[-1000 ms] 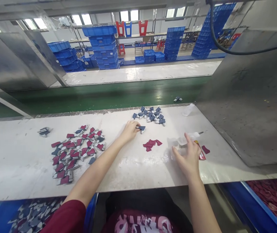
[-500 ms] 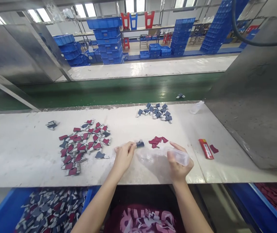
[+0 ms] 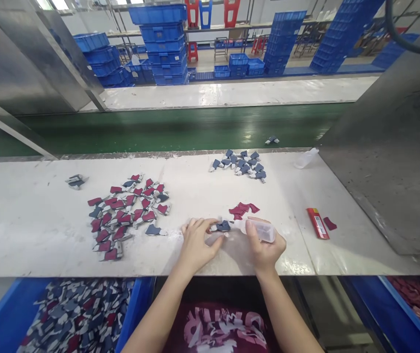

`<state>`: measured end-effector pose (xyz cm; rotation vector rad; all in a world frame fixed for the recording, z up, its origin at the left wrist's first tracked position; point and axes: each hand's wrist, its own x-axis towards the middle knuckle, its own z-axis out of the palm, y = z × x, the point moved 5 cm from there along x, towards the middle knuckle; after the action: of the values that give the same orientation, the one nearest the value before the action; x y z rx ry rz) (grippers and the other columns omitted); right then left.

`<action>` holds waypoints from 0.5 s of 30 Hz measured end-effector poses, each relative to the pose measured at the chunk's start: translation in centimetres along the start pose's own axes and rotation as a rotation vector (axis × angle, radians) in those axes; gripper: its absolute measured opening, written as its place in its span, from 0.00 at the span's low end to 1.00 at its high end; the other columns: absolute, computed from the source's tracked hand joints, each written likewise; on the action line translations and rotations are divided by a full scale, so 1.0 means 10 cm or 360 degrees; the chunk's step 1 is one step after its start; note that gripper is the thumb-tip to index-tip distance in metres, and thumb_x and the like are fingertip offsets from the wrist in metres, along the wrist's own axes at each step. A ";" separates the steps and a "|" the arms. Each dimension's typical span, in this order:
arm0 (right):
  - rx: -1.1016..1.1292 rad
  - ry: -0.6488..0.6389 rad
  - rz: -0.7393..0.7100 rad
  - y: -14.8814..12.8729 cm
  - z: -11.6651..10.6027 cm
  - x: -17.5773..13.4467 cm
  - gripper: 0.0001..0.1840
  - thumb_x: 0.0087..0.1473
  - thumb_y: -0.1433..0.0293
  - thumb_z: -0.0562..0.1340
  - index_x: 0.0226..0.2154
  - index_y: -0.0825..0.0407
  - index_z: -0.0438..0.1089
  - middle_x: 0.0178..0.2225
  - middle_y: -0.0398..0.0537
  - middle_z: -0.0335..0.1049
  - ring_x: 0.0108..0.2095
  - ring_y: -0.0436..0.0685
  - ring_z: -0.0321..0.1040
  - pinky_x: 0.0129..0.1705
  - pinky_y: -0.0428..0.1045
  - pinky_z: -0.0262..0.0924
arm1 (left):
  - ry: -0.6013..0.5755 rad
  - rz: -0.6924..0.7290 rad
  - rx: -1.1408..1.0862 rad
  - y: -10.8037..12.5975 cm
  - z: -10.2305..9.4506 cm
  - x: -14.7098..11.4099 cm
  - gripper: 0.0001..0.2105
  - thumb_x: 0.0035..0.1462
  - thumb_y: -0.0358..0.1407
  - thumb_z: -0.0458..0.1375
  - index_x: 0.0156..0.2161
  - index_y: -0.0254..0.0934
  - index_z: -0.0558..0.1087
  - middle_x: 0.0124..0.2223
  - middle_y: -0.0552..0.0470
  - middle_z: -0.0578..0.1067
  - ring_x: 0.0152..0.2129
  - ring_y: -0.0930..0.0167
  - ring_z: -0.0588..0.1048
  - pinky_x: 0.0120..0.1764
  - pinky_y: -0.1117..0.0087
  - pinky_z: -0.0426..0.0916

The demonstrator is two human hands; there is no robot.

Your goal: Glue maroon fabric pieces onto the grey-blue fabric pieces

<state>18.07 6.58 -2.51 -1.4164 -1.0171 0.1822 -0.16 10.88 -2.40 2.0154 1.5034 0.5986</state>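
Observation:
My left hand (image 3: 199, 245) rests on the white worktop, thumb and fingertips curled about the left end of a small blue-and-white plastic piece (image 3: 223, 226). In my right hand (image 3: 269, 252) is a clear squeeze bottle (image 3: 265, 231), lying nearly level with its thin tip pointing left at that piece. Just behind the bottle lies a small heap of flat maroon inserts (image 3: 243, 210). Left of my left hand a single blue piece (image 3: 154, 230) lies beside a large group of pieces with maroon tops (image 3: 121, 215).
More blue pieces (image 3: 243, 164) cluster at the back of the worktop (image 3: 191, 186). To the right lie a red packet (image 3: 318, 223), one maroon insert (image 3: 329, 223) and a clear cap-like item (image 3: 306, 158). A green belt (image 3: 180, 130) runs behind. Blue bins (image 3: 0, 318) stand below the front edge.
My right hand has brought the bottle's tip leftward to the blue piece. My left hand and the piece have shifted slightly right, with the left fingers spread wider around it. The view has tilted down.

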 end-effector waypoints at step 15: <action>-0.0056 -0.0069 -0.0024 0.02 0.07 0.01 0.10 0.53 0.63 0.69 0.29 0.54 0.78 0.26 0.47 0.78 0.25 0.56 0.75 0.29 0.48 0.68 | 0.0102 0.0003 0.0078 -0.08 0.07 0.03 0.07 0.55 0.40 0.68 0.40 0.46 0.79 0.33 0.56 0.77 0.37 0.65 0.71 0.41 0.62 0.53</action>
<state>17.76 7.21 -2.76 -1.4416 -1.0709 0.1853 -0.20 11.28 -3.49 2.0528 1.5677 0.6385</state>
